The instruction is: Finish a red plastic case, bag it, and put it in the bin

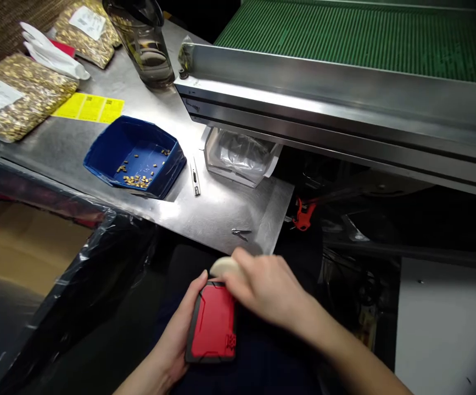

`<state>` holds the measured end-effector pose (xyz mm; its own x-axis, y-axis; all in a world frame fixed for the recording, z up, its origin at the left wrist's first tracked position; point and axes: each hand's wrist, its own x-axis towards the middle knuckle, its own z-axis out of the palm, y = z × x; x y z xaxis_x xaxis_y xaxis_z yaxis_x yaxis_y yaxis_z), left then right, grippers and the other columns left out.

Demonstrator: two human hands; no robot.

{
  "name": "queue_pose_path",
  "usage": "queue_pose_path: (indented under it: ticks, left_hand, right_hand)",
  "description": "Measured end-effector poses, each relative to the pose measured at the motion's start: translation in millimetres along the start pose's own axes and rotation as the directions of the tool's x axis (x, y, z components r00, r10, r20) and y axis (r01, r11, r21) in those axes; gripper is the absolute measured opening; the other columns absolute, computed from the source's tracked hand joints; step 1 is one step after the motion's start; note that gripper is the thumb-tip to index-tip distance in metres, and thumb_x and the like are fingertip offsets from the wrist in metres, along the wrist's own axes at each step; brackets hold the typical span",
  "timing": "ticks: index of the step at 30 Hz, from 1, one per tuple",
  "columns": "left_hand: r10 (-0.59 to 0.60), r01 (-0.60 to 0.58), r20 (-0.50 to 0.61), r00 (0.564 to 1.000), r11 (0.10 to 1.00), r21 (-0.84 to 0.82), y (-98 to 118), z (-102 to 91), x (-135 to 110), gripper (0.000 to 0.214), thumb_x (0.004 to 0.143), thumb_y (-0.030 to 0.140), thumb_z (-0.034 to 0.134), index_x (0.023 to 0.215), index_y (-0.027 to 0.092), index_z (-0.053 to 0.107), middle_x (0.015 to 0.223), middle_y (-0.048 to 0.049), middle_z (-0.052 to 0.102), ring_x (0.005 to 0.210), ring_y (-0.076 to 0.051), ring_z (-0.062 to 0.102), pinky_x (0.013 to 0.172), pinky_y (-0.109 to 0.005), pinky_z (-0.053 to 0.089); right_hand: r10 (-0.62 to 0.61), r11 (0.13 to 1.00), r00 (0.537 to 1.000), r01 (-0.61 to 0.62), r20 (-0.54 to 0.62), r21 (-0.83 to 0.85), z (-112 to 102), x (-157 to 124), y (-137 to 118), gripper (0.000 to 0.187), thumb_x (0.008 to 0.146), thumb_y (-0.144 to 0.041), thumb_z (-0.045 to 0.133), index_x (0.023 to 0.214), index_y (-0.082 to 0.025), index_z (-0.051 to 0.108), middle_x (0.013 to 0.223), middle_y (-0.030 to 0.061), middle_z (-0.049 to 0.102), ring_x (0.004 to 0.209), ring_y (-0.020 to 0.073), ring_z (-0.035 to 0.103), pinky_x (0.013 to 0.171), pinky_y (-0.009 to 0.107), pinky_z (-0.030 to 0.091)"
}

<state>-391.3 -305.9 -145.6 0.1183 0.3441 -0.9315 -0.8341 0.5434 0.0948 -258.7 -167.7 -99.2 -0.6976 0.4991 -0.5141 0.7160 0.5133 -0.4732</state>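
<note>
**Q:** What is the state of each hand?
**A:** My left hand (180,326) holds a red case with a dark border (213,323), gripping it along its left side, thumb at the top corner. My right hand (268,285) is closed around a cream-coloured, round-edged piece (222,266); motion blur hides its exact type.

**Q:** State the position of the case.
**A:** It is in front of my body, below the near edge of the worktop (211,219), with its red face towards me. The cream-coloured piece is at its top edge; I cannot tell whether the two touch.

**Q:** What is nearest on the worktop?
**A:** A small metal hand tool (241,233) lies near the front corner, its two arms spread. Farther back is a utility knife (195,178), just beside a blue bin (112,145) containing loose brass-coloured fittings (139,181). To the knife's right, a pale bin (238,176) holds a clear plastic bag (244,151).

**Q:** And the outer area?
**A:** A drink bottle (151,63) stands near the end of the metal rail (324,123) that borders a green conveyor belt (345,33). At the far left, a yellow label strip (91,107) lies against a filled clear bag (23,90).
</note>
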Motion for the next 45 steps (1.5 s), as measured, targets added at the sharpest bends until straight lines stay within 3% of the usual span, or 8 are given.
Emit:
queue_pose_path:
  ticks: [8,17,21,27,31,35,38,45]
  left_hand:
    - [0.145,-0.14,0.069,0.987,0.987,-0.076,17.3,-16.7,1.9,0.062,0.1,0.05,0.057,0.146,0.01,0.05,0.12,-0.0281,0.074,0.102,-0.034,0.076,0.093,-0.045,0.063]
    - [0.217,-0.138,0.234,0.948,0.94,-0.311,28.8,-82.3,1.3,0.087,0.094,0.058,0.062,0.162,0.019,0.024,0.145,-0.0271,0.059,0.127,-0.04,0.065,0.104,-0.047,0.059]
    - [0.249,-0.185,0.258,0.933,0.95,-0.25,36.7,-86.6,8.6,0.082,0.098,0.047,0.06,0.164,0.018,0.021,0.141,-0.0261,0.063,0.124,-0.036,0.068,0.101,-0.042,0.061]
    - [0.361,-0.327,0.226,0.905,0.929,-0.173,38.5,-89.7,8.4,0.086,0.099,0.056,0.059,0.165,0.024,0.014,0.137,-0.0227,0.067,0.117,-0.03,0.072,0.101,-0.038,0.06]
    - [0.417,-0.391,0.166,0.894,0.905,-0.166,31.8,-100.9,1.2,0.083,0.099,0.056,0.06,0.164,0.027,0.019,0.135,-0.0179,0.07,0.116,-0.028,0.072,0.1,-0.037,0.06]
    - [0.42,-0.406,0.188,0.888,0.907,-0.109,20.8,-104.2,-2.7,0.085,0.097,0.054,0.064,0.164,0.029,0.019,0.131,-0.016,0.072,0.117,-0.03,0.071,0.101,-0.039,0.059]
    - [0.408,-0.404,0.192,0.893,0.913,-0.06,14.3,-101.9,-2.6,0.088,0.094,0.053,0.071,0.164,0.03,0.022,0.134,-0.0156,0.071,0.12,-0.03,0.069,0.099,-0.039,0.06]
    - [0.457,-0.475,0.136,0.879,0.865,0.162,8.0,-113.2,2.5,0.097,0.08,0.053,0.085,0.159,0.027,0.035,0.137,-0.0152,0.068,0.119,-0.033,0.068,0.091,-0.033,0.062]
  right_hand:
    - [0.13,0.991,0.97,-0.136,-0.207,-0.017,-17.2,104.6,50.9,0.047,0.104,-0.063,0.039,0.11,-0.025,0.065,0.111,0.0036,0.074,0.1,0.0226,0.068,0.072,0.028,0.042]
    - [0.333,0.873,0.886,-0.419,-0.322,-0.25,-10.4,31.7,198.8,0.042,0.102,-0.019,0.037,0.139,-0.018,0.058,0.134,0.0167,0.065,0.116,0.0292,0.061,0.085,0.035,0.046]
    - [0.239,0.859,0.935,-0.329,-0.262,-0.393,1.7,33.7,251.6,0.059,0.097,-0.006,0.034,0.154,-0.018,0.047,0.143,0.021,0.056,0.127,0.0326,0.051,0.099,0.043,0.041]
    - [0.091,0.877,0.974,-0.176,-0.207,-0.446,-1.7,48.8,272.6,0.054,0.1,-0.01,0.033,0.15,-0.01,0.051,0.13,0.0253,0.06,0.117,0.0328,0.052,0.102,0.047,0.038]
    - [-0.026,0.903,0.991,-0.035,-0.134,-0.429,-16.2,28.3,250.8,0.048,0.093,-0.021,0.055,0.139,-0.012,0.061,0.137,0.0244,0.057,0.118,0.0339,0.055,0.1,0.046,0.04]
    - [-0.203,0.932,0.974,0.223,0.101,-0.284,-22.9,-9.7,174.7,0.016,0.085,-0.027,0.066,0.099,-0.021,0.071,0.109,0.0093,0.072,0.107,0.0259,0.065,0.115,0.044,0.032]
    - [-0.173,0.974,0.933,0.209,0.315,-0.085,-11.7,-27.7,99.0,0.013,0.085,-0.035,0.065,0.083,-0.023,0.068,0.077,0.0032,0.072,0.072,0.0206,0.068,0.08,0.035,0.049]
    - [-0.096,0.977,0.921,0.16,0.378,-0.143,23.4,-17.3,3.1,0.042,0.088,-0.051,0.057,0.069,-0.017,0.071,0.065,0.0103,0.071,0.058,0.0258,0.069,0.047,0.032,0.031]
